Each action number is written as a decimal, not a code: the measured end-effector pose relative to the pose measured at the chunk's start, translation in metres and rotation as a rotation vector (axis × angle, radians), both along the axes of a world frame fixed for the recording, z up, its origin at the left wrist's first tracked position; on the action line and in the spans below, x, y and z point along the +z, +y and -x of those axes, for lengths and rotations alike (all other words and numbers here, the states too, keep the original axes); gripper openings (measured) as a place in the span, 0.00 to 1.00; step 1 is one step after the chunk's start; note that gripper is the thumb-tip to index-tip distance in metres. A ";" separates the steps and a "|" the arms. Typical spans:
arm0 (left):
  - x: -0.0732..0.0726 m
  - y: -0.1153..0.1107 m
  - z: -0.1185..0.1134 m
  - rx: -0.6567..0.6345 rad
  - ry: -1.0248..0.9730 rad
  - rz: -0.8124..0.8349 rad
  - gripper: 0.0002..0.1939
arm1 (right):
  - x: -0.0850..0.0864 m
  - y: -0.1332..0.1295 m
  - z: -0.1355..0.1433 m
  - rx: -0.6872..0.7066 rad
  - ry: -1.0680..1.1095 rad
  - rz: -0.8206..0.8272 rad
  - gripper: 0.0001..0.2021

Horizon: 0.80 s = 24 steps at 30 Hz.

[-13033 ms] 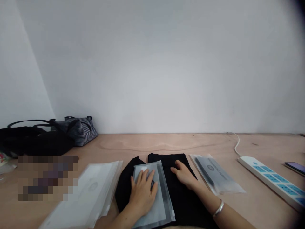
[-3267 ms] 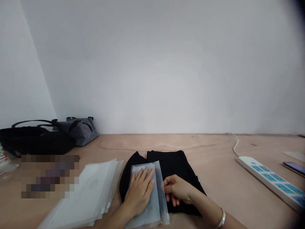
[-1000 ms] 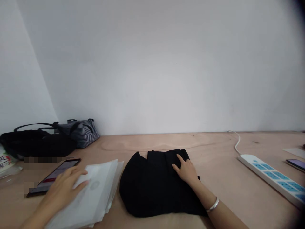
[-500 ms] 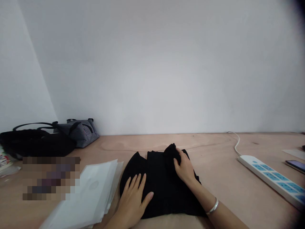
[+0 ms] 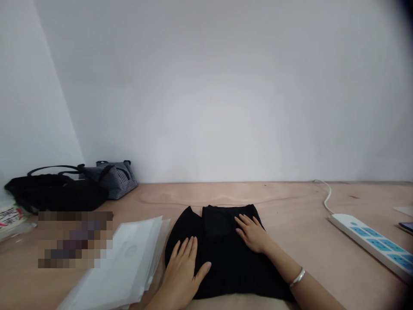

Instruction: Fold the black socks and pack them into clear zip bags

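Note:
A black garment (image 5: pixel 222 262) lies partly folded on the wooden table in front of me; its exact kind cannot be made out. My left hand (image 5: pixel 182 271) rests flat on its left side, fingers stretched forward and thumb out. On the upper right part of the cloth lies my right hand (image 5: pixel 251 232), fingers spread over the folded layer, with a silver bangle on that wrist. Neither hand grips the fabric.
Left of the garment is a stack of clear plastic bags (image 5: pixel 119 258). A black bag (image 5: pixel 58 193) and a striped bag (image 5: pixel 119 178) stand near the wall at the back left. A white power strip (image 5: pixel 371 241) with its cord and a phone (image 5: pixel 407 226) lie at the right.
My right hand has let go of the lifted black flap, which now lies flat, and has spread on the cloth. My left hand stays on the left side. The view has shifted slightly.

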State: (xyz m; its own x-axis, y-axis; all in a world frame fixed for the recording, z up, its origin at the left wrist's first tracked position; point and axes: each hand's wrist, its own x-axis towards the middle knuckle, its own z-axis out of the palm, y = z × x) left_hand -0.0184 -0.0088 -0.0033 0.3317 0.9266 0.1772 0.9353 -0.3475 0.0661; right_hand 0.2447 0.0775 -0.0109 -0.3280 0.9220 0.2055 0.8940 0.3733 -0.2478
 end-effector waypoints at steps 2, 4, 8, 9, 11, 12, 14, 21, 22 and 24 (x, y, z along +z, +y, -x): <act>0.000 0.000 0.000 0.013 0.004 -0.020 0.36 | -0.005 0.001 -0.001 0.000 -0.048 0.016 0.24; 0.003 -0.001 -0.004 0.024 0.004 -0.078 0.33 | -0.006 0.000 0.000 -0.006 -0.083 0.027 0.25; 0.020 0.003 -0.029 -0.192 0.023 -0.203 0.27 | -0.003 -0.001 0.002 -0.023 -0.122 0.036 0.25; 0.023 0.006 -0.039 -0.268 0.029 -0.206 0.26 | -0.002 -0.001 0.003 -0.026 -0.128 0.037 0.25; 0.027 0.015 -0.060 -0.344 0.033 -0.181 0.24 | -0.001 -0.002 0.002 -0.028 -0.137 0.039 0.24; 0.026 0.021 -0.070 -0.340 0.035 -0.161 0.24 | -0.001 -0.002 0.002 -0.028 -0.141 0.040 0.24; 0.025 0.034 -0.085 -0.287 0.049 -0.115 0.25 | -0.001 -0.003 0.001 -0.027 -0.149 0.039 0.24; 0.038 0.045 -0.044 0.050 0.127 -0.172 0.36 | -0.002 -0.004 -0.002 -0.022 -0.164 0.018 0.23; 0.041 0.042 -0.031 0.146 0.169 -0.172 0.37 | -0.003 -0.003 -0.001 -0.023 -0.164 0.017 0.23; 0.046 0.038 -0.010 0.326 0.236 -0.175 0.38 | -0.003 -0.003 0.000 -0.025 -0.160 0.016 0.23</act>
